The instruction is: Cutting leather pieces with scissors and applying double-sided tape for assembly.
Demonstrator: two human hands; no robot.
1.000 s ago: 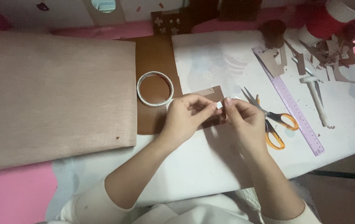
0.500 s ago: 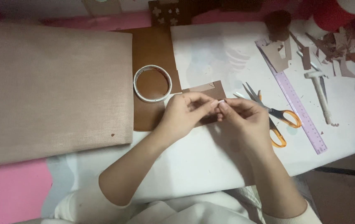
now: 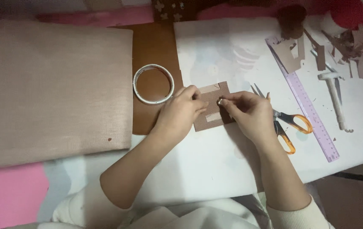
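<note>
A small brown cardboard piece with pale tape strips lies on the white sheet in front of me. My left hand rests on its left edge, fingers pressing it down. My right hand pinches something tiny and pale at the piece's upper right, between thumb and forefinger. What the pinched bit is cannot be made out. A white tape roll lies just left of my left hand on a brown sheet.
Orange-handled scissors lie right of my right hand, beside a purple ruler. A white tool and cardboard scraps fill the far right. A large beige fabric-covered board covers the left.
Both hands have come down from pinching together above the cardboard piece; the left now presses on it and the right pinches at its upper right edge.
</note>
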